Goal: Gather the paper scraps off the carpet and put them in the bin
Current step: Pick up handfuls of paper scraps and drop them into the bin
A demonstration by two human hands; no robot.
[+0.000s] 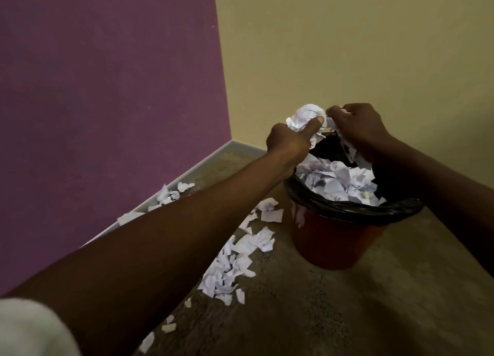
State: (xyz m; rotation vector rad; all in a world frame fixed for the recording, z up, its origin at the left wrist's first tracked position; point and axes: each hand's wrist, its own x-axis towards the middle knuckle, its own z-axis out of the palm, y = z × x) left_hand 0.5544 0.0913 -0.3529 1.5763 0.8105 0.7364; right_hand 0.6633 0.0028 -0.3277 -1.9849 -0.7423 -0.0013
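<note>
A red bin lined with a black bag stands on the carpet, filled near the rim with white paper scraps. Above its far edge my left hand grips a crumpled white paper wad. Right beside it, my right hand clutches more crumpled scraps that hang down toward the bin. Several loose scraps lie on the carpet left of the bin, partly hidden by my left forearm.
A purple wall on the left meets a yellow wall in a corner behind the bin. More scraps lie along the grey skirting board. Brown carpet stretches in front of the bin.
</note>
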